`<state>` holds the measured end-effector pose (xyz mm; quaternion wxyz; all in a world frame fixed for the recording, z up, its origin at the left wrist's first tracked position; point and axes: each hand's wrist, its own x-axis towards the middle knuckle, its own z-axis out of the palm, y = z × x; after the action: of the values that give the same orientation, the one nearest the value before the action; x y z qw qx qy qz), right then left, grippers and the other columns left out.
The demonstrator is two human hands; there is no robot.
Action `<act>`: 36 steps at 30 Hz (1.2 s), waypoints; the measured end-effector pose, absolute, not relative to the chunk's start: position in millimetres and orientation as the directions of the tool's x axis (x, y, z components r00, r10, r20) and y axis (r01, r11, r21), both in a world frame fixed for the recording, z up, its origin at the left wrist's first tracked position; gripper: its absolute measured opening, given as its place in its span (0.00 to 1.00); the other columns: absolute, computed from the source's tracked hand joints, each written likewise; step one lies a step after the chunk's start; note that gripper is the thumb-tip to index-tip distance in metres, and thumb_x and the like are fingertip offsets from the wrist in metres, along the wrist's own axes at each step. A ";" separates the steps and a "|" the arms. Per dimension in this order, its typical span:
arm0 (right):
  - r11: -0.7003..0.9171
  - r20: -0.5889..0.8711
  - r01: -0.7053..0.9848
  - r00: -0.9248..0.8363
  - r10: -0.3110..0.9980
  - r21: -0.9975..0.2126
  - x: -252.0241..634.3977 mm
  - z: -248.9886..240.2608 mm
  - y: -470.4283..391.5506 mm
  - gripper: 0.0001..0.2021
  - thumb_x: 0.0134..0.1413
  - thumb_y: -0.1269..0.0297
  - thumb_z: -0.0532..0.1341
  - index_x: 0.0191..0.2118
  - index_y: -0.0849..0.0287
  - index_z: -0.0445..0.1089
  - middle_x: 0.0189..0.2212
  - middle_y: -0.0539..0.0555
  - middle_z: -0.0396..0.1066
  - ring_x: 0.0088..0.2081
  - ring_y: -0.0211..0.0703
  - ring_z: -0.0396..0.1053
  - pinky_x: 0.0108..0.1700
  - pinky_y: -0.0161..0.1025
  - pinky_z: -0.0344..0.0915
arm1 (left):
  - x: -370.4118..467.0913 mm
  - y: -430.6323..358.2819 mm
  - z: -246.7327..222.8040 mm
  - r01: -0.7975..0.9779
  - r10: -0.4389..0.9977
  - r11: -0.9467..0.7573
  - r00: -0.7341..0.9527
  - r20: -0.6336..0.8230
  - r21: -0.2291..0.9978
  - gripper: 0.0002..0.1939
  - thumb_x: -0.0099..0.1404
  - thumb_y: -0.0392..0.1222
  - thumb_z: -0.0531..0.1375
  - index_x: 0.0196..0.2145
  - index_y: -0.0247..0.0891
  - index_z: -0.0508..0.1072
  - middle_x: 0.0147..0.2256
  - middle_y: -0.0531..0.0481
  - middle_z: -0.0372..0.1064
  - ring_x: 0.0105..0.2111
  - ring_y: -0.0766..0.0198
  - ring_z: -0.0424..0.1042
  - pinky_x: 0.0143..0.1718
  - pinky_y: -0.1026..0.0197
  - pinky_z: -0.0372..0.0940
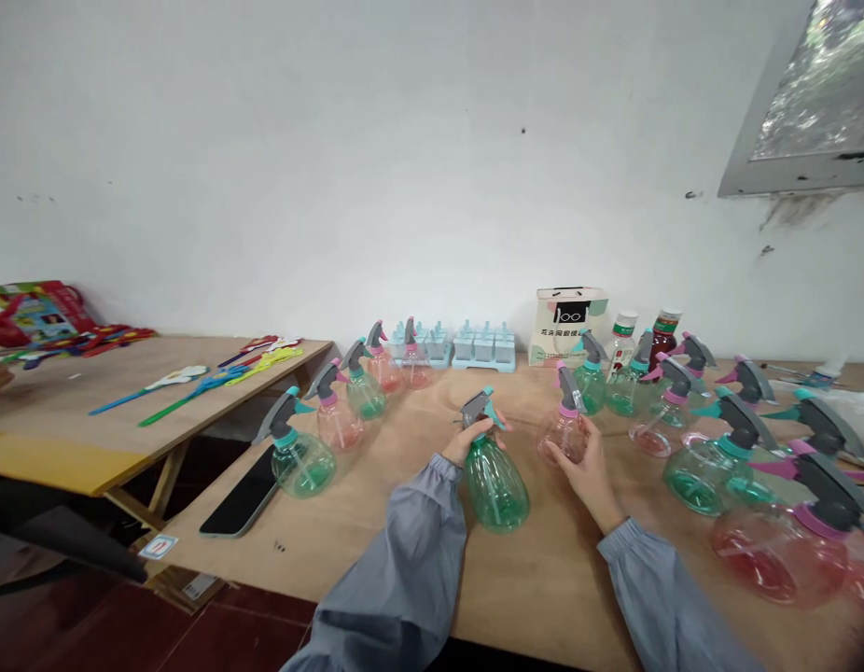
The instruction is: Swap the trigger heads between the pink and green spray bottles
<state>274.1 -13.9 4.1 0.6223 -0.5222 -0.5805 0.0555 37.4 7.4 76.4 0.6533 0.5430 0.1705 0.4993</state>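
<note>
Centrally, the person's left hand is wrapped around the neck of a green spray bottle, just below its gray and turquoise trigger head; the bottle leans, its base toward the lower right. Slightly right of center, the right hand closes its thumb and fingers around the body of a pink spray bottle, whose pink and gray head points upward. Whether either base touches the wooden table is hard to tell. Left of center, five more spray bottles form a slanting row, the nearest green one beside a dark phone. Pale blue molds and a paper bag stand behind, along the wall, while further spray bottles crowd the right of the frame.
</note>
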 end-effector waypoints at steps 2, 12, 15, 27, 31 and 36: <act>0.447 0.661 0.535 0.317 0.680 -0.717 274.9 2.6 -12.8 0.43 0.48 0.42 0.67 0.63 0.61 0.55 0.58 0.67 0.63 0.58 0.60 0.64 0.59 0.60 0.62 | 37.4 6.8 78.9 -0.439 0.858 -0.110 0.410 0.308 0.892 0.21 0.51 0.57 0.69 0.31 0.35 0.73 0.28 0.45 0.76 0.23 0.61 0.75 0.29 0.60 0.68; 0.445 0.649 0.525 0.306 0.697 -0.726 276.0 1.8 -13.4 0.42 0.48 0.45 0.67 0.64 0.59 0.53 0.59 0.67 0.62 0.58 0.59 0.64 0.59 0.61 0.61 | -27.4 10.5 125.4 0.072 0.873 -0.480 -0.060 0.484 0.875 0.18 0.52 0.47 0.70 0.39 0.37 0.77 0.36 0.46 0.77 0.36 0.58 0.75 0.39 0.57 0.70; 0.456 0.650 0.516 0.294 0.701 -0.725 274.9 2.9 -15.1 0.42 0.50 0.46 0.67 0.65 0.59 0.52 0.59 0.66 0.62 0.58 0.58 0.64 0.59 0.61 0.61 | -60.1 25.2 124.1 0.285 0.829 -0.450 -0.221 0.515 0.847 0.13 0.52 0.48 0.68 0.30 0.36 0.76 0.29 0.48 0.75 0.33 0.58 0.73 0.39 0.56 0.69; 0.457 0.653 0.518 0.297 0.697 -0.723 276.0 0.6 -13.1 0.42 0.49 0.44 0.67 0.64 0.58 0.53 0.59 0.66 0.61 0.60 0.60 0.61 0.61 0.62 0.58 | -104.4 59.1 96.4 0.578 0.646 -0.364 -0.408 0.645 0.730 0.20 0.61 0.52 0.60 0.46 0.39 0.71 0.38 0.45 0.75 0.38 0.55 0.74 0.43 0.54 0.66; 0.448 0.642 0.514 0.298 0.706 -0.731 276.6 1.3 -13.6 0.43 0.48 0.44 0.67 0.64 0.60 0.53 0.60 0.67 0.60 0.61 0.61 0.61 0.61 0.62 0.58 | -102.0 63.1 99.2 0.676 0.581 -0.219 -0.489 0.650 0.704 0.19 0.63 0.50 0.57 0.48 0.38 0.69 0.43 0.40 0.74 0.45 0.50 0.73 0.50 0.48 0.63; 0.446 0.631 0.502 0.293 0.718 -0.741 276.0 1.7 -14.0 0.43 0.49 0.44 0.67 0.64 0.60 0.52 0.59 0.68 0.61 0.60 0.60 0.62 0.61 0.61 0.59 | -89.4 44.5 86.5 0.751 0.592 -0.101 -0.482 0.646 0.653 0.32 0.61 0.53 0.60 0.57 0.32 0.59 0.56 0.29 0.64 0.57 0.39 0.64 0.56 0.41 0.56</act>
<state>276.0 -14.0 1.7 0.6144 -0.5188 -0.5878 0.0881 -89.4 44.5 86.5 -0.0731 0.5037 0.6666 0.5446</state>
